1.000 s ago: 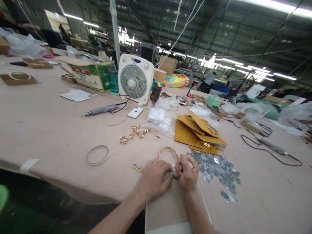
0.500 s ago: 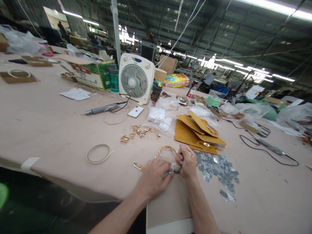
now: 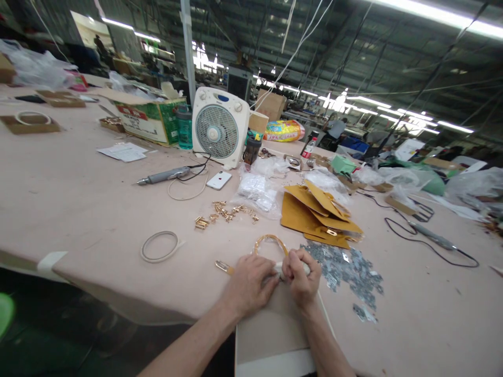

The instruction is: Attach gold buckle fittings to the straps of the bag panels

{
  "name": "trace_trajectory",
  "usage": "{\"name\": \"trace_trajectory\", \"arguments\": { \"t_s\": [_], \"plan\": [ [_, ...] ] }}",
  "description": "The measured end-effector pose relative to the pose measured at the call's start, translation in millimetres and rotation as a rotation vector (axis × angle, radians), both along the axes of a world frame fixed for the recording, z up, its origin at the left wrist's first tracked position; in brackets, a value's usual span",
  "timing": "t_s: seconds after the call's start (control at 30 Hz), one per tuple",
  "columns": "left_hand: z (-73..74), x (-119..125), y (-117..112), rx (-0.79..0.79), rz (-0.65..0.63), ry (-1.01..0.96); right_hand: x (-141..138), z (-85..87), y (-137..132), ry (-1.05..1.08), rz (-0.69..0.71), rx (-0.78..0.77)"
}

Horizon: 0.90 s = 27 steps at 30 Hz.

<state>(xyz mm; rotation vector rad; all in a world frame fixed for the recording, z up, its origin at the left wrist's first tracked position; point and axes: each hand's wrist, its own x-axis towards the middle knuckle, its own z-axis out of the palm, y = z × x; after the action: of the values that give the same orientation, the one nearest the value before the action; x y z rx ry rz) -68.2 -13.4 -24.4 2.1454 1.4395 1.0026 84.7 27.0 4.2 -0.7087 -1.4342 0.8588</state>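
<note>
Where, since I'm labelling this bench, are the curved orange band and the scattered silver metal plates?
Curved orange band [image 3: 272, 236], head view: top of its arc.
Scattered silver metal plates [image 3: 353, 270], head view: middle of pile.

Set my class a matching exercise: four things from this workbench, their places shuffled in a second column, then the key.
Things:
1. Curved orange strap
2. Small flat silver plates
3. Boxy white electric fan
4. White rectangular smartphone

Places:
A. Beside the teal bottle
B. Right of the right hand
C. Between the slim grey power tool and clear plastic bag
D. Just beyond the left hand

Pairs: 1-D, 2-B, 3-A, 4-C
</note>
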Motion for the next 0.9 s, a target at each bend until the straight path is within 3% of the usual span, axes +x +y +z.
{"name": "trace_trajectory", "arguments": {
  "t_s": [0.1,0.17,0.33,0.57,0.73,0.9],
  "plan": [
    [1.5,0.4,-0.6,0.002,0.015,0.010,-2.0,14.9,-1.5,0.215,0.043,0.004],
    [2.7,0.8,-1.0,0.006,0.020,0.014,-4.5,17.0,-0.1,0.230,0.054,-0.004],
    [3.7,0.5,-1.5,0.015,0.017,0.019,-8.8,0.4,5.4,0.040,0.001,-0.163],
    [3.7,0.0,-1.6,-0.002,0.021,0.014,-4.9,9.6,-5.2,0.185,0.029,0.043],
    [4.1,0.8,-1.6,-0.006,0.011,0.036,-9.2,-7.3,-2.8,0.097,0.014,-0.077],
    [3.5,1.2,-2.8,0.016,0.019,0.024,12.3,-7.0,-3.3,0.379,0.002,-0.123]
  ]
}}
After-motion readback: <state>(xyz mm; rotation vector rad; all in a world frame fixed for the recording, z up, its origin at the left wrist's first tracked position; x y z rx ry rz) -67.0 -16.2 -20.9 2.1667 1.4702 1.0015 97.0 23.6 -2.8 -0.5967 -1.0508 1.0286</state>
